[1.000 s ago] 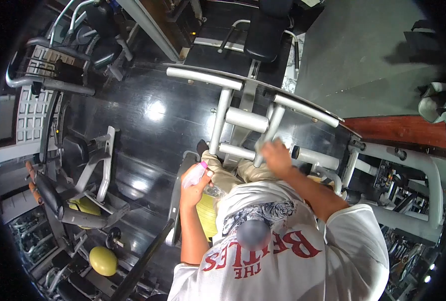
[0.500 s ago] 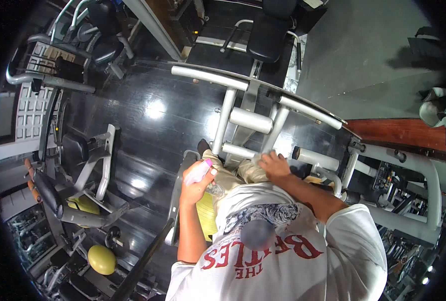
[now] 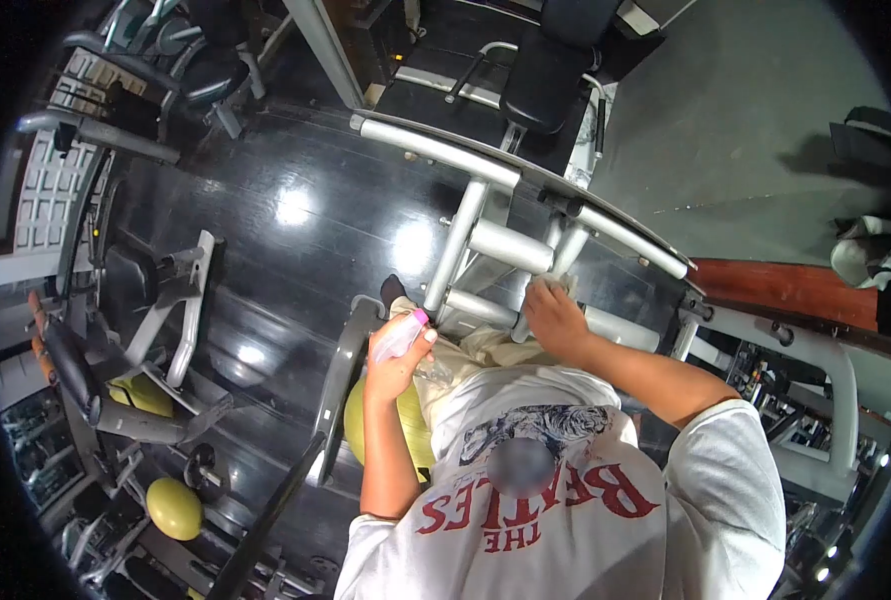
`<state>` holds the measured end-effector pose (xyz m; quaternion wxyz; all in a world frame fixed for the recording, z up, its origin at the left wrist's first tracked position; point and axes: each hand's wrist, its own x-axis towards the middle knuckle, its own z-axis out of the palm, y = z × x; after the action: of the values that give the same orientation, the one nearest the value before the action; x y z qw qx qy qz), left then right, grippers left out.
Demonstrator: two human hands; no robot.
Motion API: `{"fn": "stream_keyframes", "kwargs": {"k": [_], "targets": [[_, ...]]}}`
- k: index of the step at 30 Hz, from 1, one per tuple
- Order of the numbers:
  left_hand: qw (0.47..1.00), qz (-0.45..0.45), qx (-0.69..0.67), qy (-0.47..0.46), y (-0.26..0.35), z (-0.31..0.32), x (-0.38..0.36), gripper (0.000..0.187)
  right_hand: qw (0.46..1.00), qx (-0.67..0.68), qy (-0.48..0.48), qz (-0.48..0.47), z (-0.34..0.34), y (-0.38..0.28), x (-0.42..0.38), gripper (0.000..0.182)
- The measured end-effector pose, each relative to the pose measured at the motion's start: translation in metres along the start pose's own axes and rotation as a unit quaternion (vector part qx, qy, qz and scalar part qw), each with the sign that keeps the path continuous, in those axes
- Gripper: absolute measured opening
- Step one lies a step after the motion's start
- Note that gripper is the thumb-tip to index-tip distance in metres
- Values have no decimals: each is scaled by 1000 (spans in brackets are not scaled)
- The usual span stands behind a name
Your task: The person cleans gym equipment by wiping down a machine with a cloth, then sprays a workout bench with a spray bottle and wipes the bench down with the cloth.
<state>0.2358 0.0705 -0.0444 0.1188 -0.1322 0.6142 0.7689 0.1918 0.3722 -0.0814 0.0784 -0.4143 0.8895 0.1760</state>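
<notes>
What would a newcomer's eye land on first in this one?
Probably the white shirt filling the bottom centre, with its big red lettering upside down. Next, the pink-topped bottle in the left hand, left of centre. Then the silver metal frame beyond the hands, with the right hand holding what looks like a pale cloth against it.

Saw a translucent bottle (image 3: 399, 339) with a pink top (image 3: 420, 316), leaning in the left hand (image 3: 392, 368). Saw also a pale, bunched cloth (image 3: 563, 282), partly hidden under the right hand (image 3: 557, 322), at a silver bar (image 3: 571, 247).
</notes>
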Motion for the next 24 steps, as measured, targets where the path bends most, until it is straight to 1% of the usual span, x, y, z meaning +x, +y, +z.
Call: {"fn": "stream_keyframes", "kwargs": {"k": [2, 5, 8, 9, 11, 14, 17, 20, 23, 24], "targets": [[1000, 3, -9, 10, -3, -2, 2, 18, 999, -52, -6, 2, -5, -8, 0, 32], [1000, 3, -8, 18, -4, -7, 5, 15, 996, -77, -46, 21, 13, -22, 14, 34], [1000, 2, -14, 27, 0, -8, 8, 14, 1000, 30, -8, -2, 23, -22, 34, 30], [999, 4, -17, 27, 0, -9, 10, 13, 995, 100, -26, -1, 22, -18, 45, 27], [1000, 5, -17, 24, 0, -12, 11, 13, 968, 244, -65, 3, 20, -13, 61, 23], [1000, 11, -13, 17, 1, -13, 15, 15, 961, 277, 0, -9, 49, -8, 73, 17], [1000, 9, -9, 19, 6, -12, 17, 16, 965, 245, -89, -27, 29, -4, 72, 19], [1000, 3, 0, 29, 12, -9, 15, 15, 975, 201, -84, -52, -4, 2, 55, 21], [1000, 2, -3, 29, 8, -11, 14, 16, 989, 134, 46, -45, -4, -1, 38, 26], [1000, 2, -9, 28, 5, -11, 13, 18, 983, 167, 70, -34, -4, 0, 37, 27]]}}
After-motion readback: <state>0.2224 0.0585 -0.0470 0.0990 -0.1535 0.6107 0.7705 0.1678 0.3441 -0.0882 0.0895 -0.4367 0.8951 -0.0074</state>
